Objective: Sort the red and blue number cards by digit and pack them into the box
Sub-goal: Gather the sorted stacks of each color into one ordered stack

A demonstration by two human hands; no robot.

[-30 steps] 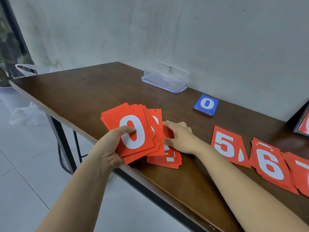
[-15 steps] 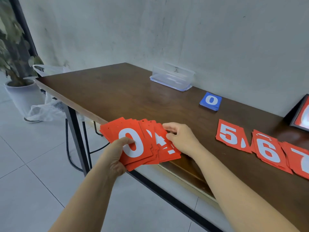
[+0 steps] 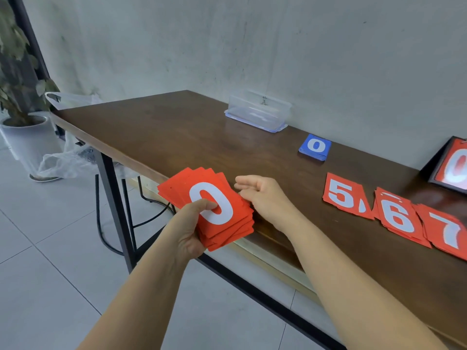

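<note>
Left hand (image 3: 187, 228) grips a thick, slightly fanned stack of red cards (image 3: 237, 219), thumb pressed on the white 0 of the top card, fingers wrapped under the stack. Stack is held up at the near edge of the bench (image 3: 177, 137), partly over the floor, not resting on the wood. Right hand (image 3: 262, 198) sits just beside the stack's right edge, fingers loosely curled, nothing held in it; cannot tell if the fingertips touch the card edges. Further back on the bench, a small pile of blue cards (image 3: 315, 147) lies flat with a 0 on top, well apart from the hands. Clear plastic box (image 3: 257, 109) stands against the wall behind and left of the blue pile, open at the top; contents hard to make out through the plastic. On the right side of the bench, three red piles lie in a row, overlapping at the edges: 5 pile (image 3: 343, 195), 6 pile (image 3: 398, 218), 7 pile (image 3: 447, 231), the last cut off by the frame edge. Black-framed stand (image 3: 436, 162) leans near the wall at far right, showing a red card with a blurred white digit. White plant pot (image 3: 27, 137) and a clear plastic bag (image 3: 65, 160) sit on the tiled floor past the bench's left end.
</note>
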